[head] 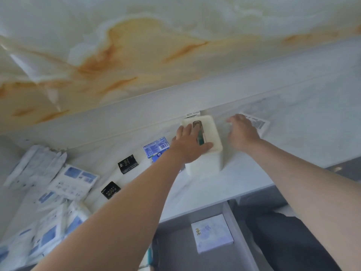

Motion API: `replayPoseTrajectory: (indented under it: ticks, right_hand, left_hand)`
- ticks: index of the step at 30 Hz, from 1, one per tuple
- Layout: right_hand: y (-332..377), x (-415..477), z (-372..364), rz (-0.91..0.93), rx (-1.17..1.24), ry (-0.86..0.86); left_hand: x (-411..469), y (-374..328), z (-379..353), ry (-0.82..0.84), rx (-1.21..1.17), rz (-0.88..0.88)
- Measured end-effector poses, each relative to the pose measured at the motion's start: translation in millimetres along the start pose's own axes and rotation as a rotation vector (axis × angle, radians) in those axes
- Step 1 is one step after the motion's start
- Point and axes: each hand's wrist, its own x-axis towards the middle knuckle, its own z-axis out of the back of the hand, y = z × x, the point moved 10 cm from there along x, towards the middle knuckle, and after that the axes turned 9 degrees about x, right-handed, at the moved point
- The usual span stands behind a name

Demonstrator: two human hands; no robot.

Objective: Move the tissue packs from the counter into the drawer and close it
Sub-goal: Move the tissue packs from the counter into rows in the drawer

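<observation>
A white tissue box [207, 165] with a slot in its lid stands on the pale marble counter [197, 192]. My left hand [187, 146] lies over its top, fingers down the left side and thumb along the front edge. To the right of the box my right hand [242, 132] hovers with fingers apart, not touching it and holding nothing. Behind that hand lies a white tissue pack with a barcode [258, 123]. A blue tissue pack [156, 146] lies left of the box, partly under my wrist. Below the counter edge, the open drawer [233, 229] holds a white-and-blue pack [212, 232].
Two small black packs [128, 163] [110, 190] lie left of centre. Several white and blue tissue packs [74, 178] are heaped at the counter's left end. A small labelled pack [192, 114] peeks from behind the box, against the backsplash. A marble wall rises behind.
</observation>
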Motion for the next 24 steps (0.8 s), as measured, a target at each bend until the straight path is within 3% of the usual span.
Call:
replayPoseTrajectory:
  ticks: [3, 5, 8, 15, 19, 24]
  right_hand:
    - [-44.2, 11.1, -0.7, -0.123, -0.320, 0.101]
    - [-68.4, 13.8, -9.4, -0.189, -0.411, 0.186]
    - [-87.0, 14.3, -14.5, -0.280, -0.323, 0.211]
    - [-64.0, 16.5, -10.0, -0.204, -0.305, 0.134]
    - [-59.6, 10.7, -1.0, -0.201, -0.507, 0.099]
    - [-70.9, -3.7, -8.5, -0.332, -0.154, 0.180]
  left_hand:
    - [19.1, -15.3, 13.2, -0.114, 0.107, 0.007]
    - [30.4, -32.3, 20.0, -0.171, 0.116, -0.039]
    - [41.4, -57.0, 16.7, -0.171, 0.095, -0.120]
    - [43.6, -54.3, 6.8, -0.132, -0.002, -0.075]
    - [31.2, -36.2, 3.3, -0.094, 0.022, 0.054]
    - [22.2, -21.5, 1.2, -0.091, -0.071, 0.062]
